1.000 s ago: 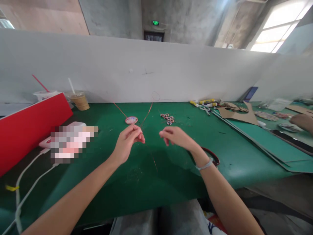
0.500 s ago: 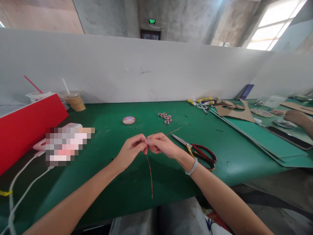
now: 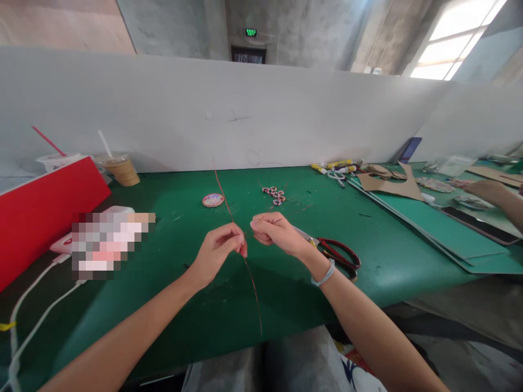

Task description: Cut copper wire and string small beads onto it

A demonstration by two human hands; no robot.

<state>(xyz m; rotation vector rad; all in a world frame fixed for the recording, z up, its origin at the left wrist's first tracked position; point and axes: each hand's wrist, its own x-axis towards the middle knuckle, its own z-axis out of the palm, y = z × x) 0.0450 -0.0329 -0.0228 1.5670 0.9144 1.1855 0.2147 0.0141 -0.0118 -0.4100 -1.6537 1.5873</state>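
A thin copper-coloured wire (image 3: 223,190) runs through the pinched fingers of my left hand (image 3: 223,247). One end rises toward the back of the table and the other hangs down in front. My right hand (image 3: 275,234) is closed in a pinch just to the right, a small gap from the left. Whatever is between its fingertips is too fine to make out. Beyond my hands lie a cluster of small beaded rings (image 3: 274,195) with thin wire ends and a round patterned disc (image 3: 213,200). Scissors with red handles (image 3: 339,251) rest partly behind my right wrist.
On the left stand a red board (image 3: 53,212), drink cups (image 3: 122,169) and a pixelated device with white cables (image 3: 36,277). To the right are green boards (image 3: 429,223), cut cardboard (image 3: 392,185), markers (image 3: 339,165), a phone (image 3: 480,224) and another person's hand (image 3: 488,190).
My hands were together and have moved apart, the right one shifting slightly right. The wire now stands up above my left hand. The view has shifted a little.
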